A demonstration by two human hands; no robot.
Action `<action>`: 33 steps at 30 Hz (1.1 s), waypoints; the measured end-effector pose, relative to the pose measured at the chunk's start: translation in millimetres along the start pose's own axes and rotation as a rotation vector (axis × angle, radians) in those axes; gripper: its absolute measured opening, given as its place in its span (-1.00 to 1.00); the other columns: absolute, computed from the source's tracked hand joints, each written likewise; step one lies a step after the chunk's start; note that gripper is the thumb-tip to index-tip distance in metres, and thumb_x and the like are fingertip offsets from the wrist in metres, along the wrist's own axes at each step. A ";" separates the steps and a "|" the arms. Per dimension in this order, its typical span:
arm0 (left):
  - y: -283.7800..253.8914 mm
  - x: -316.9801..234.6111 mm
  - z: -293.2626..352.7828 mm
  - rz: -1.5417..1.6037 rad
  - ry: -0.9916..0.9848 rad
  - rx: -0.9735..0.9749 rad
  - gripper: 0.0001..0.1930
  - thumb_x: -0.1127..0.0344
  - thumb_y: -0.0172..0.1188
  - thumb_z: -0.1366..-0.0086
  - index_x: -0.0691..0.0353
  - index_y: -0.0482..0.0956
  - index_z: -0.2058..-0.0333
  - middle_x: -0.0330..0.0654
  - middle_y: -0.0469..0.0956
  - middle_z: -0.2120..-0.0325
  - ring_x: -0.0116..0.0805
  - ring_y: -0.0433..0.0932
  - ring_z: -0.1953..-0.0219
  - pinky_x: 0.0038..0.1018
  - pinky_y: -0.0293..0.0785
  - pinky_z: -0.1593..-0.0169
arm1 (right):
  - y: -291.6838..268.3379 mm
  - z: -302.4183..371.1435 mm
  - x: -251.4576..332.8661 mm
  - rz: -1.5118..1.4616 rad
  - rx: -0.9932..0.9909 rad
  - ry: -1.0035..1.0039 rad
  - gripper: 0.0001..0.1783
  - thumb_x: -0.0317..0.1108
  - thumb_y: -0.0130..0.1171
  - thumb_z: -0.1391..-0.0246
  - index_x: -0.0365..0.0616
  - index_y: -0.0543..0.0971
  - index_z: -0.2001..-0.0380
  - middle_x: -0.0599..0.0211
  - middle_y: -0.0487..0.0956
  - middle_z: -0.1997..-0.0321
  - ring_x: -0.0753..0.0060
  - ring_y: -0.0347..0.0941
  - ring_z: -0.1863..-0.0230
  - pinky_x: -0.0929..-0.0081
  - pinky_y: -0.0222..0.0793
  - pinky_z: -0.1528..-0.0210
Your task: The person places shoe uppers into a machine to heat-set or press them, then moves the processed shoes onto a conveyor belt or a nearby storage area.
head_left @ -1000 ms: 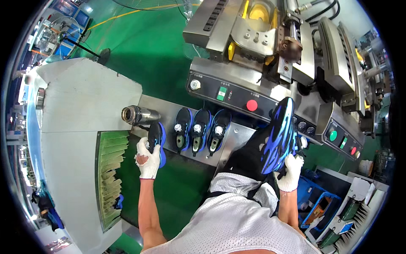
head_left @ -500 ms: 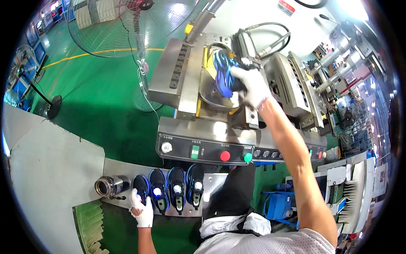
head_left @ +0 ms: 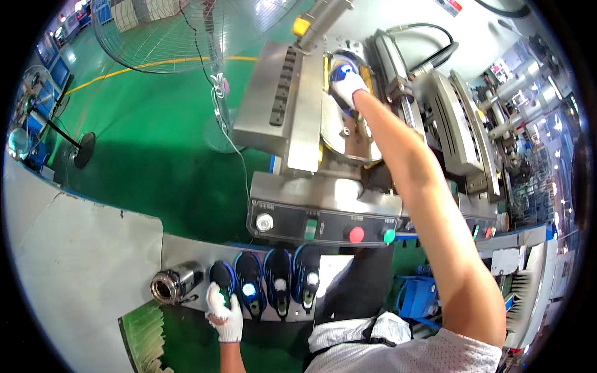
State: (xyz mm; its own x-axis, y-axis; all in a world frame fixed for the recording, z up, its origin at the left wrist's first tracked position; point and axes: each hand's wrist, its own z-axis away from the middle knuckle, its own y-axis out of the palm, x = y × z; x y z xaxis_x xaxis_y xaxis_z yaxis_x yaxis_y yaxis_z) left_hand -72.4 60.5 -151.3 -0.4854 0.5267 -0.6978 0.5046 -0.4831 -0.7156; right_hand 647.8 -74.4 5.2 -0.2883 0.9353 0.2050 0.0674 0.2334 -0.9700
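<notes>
Several dark shoes with blue edges lie side by side on a metal shelf. My left hand point(head_left: 225, 317), in a white glove, is at the near end of the leftmost shoe point(head_left: 222, 273), its fingers and thumb on either side. My right hand point(head_left: 352, 88), gloved too, reaches far into the metal press point(head_left: 305, 112) and holds a blue shoe point(head_left: 341, 71) low in its bed. Glove and forearm hide most of that shoe. Beside the leftmost shoe stand the second shoe point(head_left: 250, 280), the third shoe point(head_left: 278, 280) and the rightmost shoe point(head_left: 306, 273).
A steel flask point(head_left: 177, 281) lies left of the shoes. The control panel point(head_left: 329, 224) with red and green buttons runs along the press front. A wire-guarded fan point(head_left: 193, 31) stands behind, its white cord hanging down. At lower right sits a blue frame point(head_left: 418, 298).
My right hand has moved farther into the press, lowering the blue shoe into its bed. My left hand stays at the leftmost shoe. The whole view has shifted slightly.
</notes>
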 end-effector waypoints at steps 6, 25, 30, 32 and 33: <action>-8.1 -7.0 -2.9 -0.106 -0.100 -0.027 -0.34 0.37 0.42 -0.28 0.26 0.39 -0.32 0.10 0.50 -0.25 0.10 0.51 -0.28 -0.12 0.44 -0.33 | -96.2 195.0 62.5 -0.432 -0.103 -0.301 -0.22 0.09 0.13 -0.29 -0.25 0.38 -0.39 -0.26 0.51 -0.34 -0.22 0.49 -0.31 0.08 0.40 -0.35; -39.7 2.0 122.8 -0.215 -0.238 -0.381 -0.30 0.15 0.38 -0.36 0.32 0.34 -0.35 0.15 0.41 -0.29 0.12 0.41 -0.33 -0.11 0.34 -0.38 | -91.2 509.8 -74.5 -0.343 0.102 -0.618 -0.02 -0.46 0.42 -0.12 -0.20 0.19 -0.56 -0.21 0.02 -0.67 -0.29 -0.05 -0.67 -0.09 -0.07 -0.64; -96.9 114.1 247.2 -0.654 -0.515 -0.488 -0.44 0.12 0.24 -0.44 0.34 0.43 -0.28 0.15 0.47 -0.22 0.16 0.40 -0.31 -0.03 0.35 -0.36 | -53.3 554.8 5.8 -0.506 0.372 -0.896 -0.05 -0.46 0.50 0.09 -0.23 0.36 -0.43 -0.23 0.26 -0.55 -0.48 0.04 -0.60 -0.17 0.01 -0.59; -139.3 165.2 287.1 -0.717 -0.633 -0.623 -0.49 0.18 0.21 -0.43 0.36 0.48 -0.24 0.19 0.52 -0.19 0.21 0.44 -0.26 0.00 0.35 -0.35 | -32.2 557.0 38.6 -0.462 0.371 -1.020 -0.05 -0.34 0.54 0.09 -0.23 0.39 -0.40 -0.19 0.29 -0.52 -0.52 0.09 -0.55 -0.21 0.05 -0.55; -161.9 177.7 292.2 -0.794 -0.900 -0.565 -0.48 0.18 0.20 -0.43 0.38 0.47 -0.25 0.20 0.54 -0.18 0.18 0.46 -0.26 -0.06 0.34 -0.37 | -16.9 560.5 56.2 -0.395 0.392 -1.027 -0.05 -0.28 0.54 0.07 -0.22 0.39 -0.41 -0.16 0.29 -0.53 -0.49 0.09 -0.56 -0.21 0.03 -0.57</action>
State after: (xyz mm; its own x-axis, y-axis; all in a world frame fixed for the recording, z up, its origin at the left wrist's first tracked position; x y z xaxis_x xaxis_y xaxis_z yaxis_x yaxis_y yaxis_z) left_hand -448.9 27.9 -168.6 -0.9747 -0.2213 -0.0324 -0.0152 0.2100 -0.9776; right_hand 95.0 -174.9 -39.9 -0.8726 0.1193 0.4736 -0.4473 0.1941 -0.8731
